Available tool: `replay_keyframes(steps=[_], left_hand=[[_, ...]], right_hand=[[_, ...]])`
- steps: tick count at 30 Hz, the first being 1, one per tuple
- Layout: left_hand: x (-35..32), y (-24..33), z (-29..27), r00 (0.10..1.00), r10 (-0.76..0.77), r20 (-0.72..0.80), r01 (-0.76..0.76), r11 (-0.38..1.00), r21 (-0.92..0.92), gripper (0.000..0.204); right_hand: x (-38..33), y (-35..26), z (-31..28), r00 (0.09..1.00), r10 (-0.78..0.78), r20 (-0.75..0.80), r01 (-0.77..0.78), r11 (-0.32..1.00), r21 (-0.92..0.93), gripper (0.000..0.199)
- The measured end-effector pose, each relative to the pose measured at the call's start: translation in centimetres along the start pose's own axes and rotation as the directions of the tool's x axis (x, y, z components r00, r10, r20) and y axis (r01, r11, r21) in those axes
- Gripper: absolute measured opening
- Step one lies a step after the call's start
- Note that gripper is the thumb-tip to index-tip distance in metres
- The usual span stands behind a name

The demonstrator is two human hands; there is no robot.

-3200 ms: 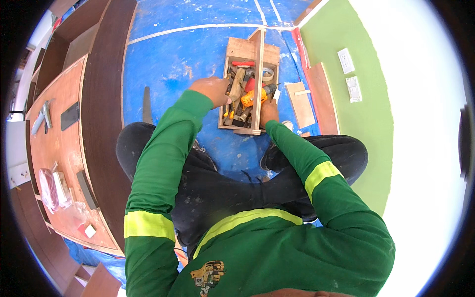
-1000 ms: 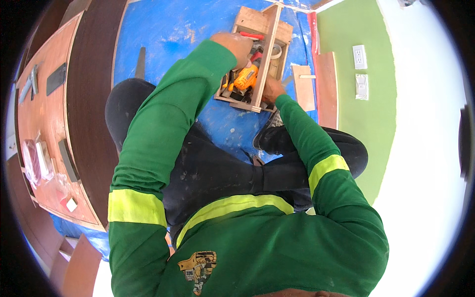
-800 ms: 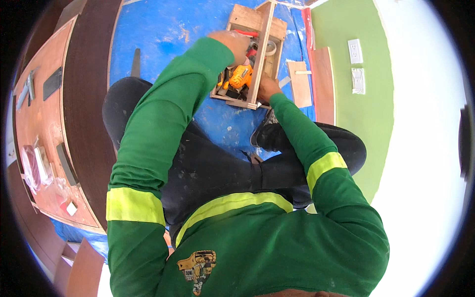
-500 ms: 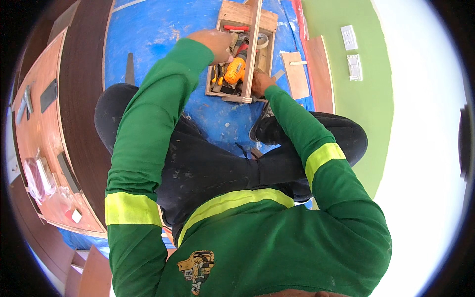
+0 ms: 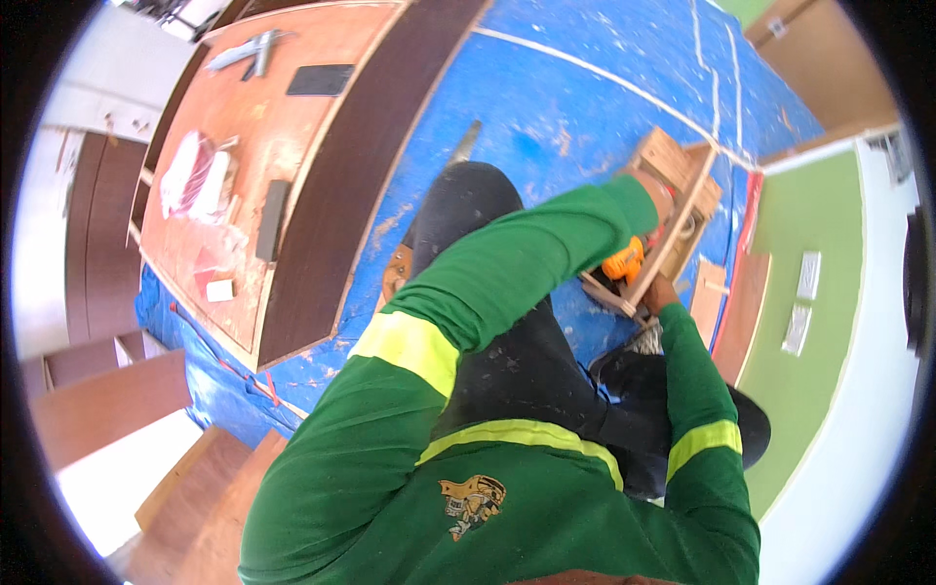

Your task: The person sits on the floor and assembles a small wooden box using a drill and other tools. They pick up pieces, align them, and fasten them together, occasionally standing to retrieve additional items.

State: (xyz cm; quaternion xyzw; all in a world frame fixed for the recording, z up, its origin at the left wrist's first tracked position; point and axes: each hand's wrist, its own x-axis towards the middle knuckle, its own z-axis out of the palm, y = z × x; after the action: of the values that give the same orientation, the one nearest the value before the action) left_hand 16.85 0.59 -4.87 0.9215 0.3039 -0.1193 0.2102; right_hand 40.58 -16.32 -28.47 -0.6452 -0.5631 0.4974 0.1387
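Crouching over the blue floor sheet, the person has turned their head, so the wooden toolbox now sits out at two o'clock rather than straight ahead at twelve. Both hands stay in it. The left hand reaches over the top by the centre handle; whether its fingers are closed I cannot tell. The right hand grips the box's near rim. Inside lies an orange drill, with other tools mostly hidden. At ten o'clock stands a workbench.
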Motion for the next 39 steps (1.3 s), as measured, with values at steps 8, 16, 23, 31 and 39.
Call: replay_keyframes(steps=[8, 16, 23, 31, 39], left_hand=[[-15.3, -6.7, -9.1, 0.815, -0.094, -0.572, -0.31, 0.763, -0.567, 0.058], [-29.7, -35.3, -3.2, 0.017, -0.887, -0.462, 0.718, 0.332, -0.611, 0.108], [-36.5, -31.5, 0.4, 0.208, -0.891, -0.404, 0.854, 0.367, -0.369, 0.095], [-48.0, -25.7, 11.9, 0.143, -0.924, -0.355, 0.874, 0.286, -0.393, 0.091], [-39.2, -22.6, 0.8, 0.386, -0.85, -0.358, 0.711, 0.522, -0.472, 0.075]], right_hand=[[-3.0, 0.4, -9.5, 0.999, 0.048, 0.008, -0.042, 0.94, -0.339, 0.055], [-12.1, -14.8, -19.5, 0.975, -0.126, -0.184, 0.065, 0.95, -0.306, 0.066], [-15.9, -19.7, -18.2, 0.983, 0.053, -0.174, -0.114, 0.924, -0.364, 0.065], [-15.3, -21.6, -19.7, 0.95, -0.205, -0.237, 0.079, 0.889, -0.45, 0.061], [-19.7, -21.7, -19.7, 0.894, -0.179, -0.411, -0.027, 0.893, -0.448, 0.06]])
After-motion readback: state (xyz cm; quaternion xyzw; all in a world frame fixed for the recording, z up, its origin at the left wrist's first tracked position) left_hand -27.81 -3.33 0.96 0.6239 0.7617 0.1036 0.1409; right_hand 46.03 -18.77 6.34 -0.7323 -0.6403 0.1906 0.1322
